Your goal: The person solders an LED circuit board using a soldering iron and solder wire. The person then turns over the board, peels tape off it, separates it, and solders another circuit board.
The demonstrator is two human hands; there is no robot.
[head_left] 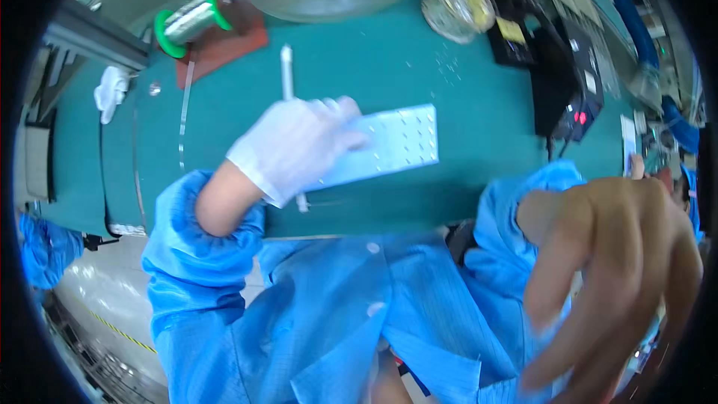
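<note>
My left hand [303, 142], in a white glove, is closed over the left end of a pale blue-white flat board [407, 135]. Rows of small shiny metal pieces dot the board's surface. A thin white stick [287, 71] runs beneath that hand, showing above and below it; whether the hand touches it is hidden. My right hand [613, 262], bare and blurred, is off the table at the lower right. Its fingers stretch downward and apart, and nothing shows in its grasp.
A green-flanged wire spool [193, 21] sits on a reddish stand [224, 52] at the back left. Further right are a clear round dish [458, 9], a black box [568, 78] with red lights and a blue hose [628, 7]. A white cloth [111, 93] lies far left.
</note>
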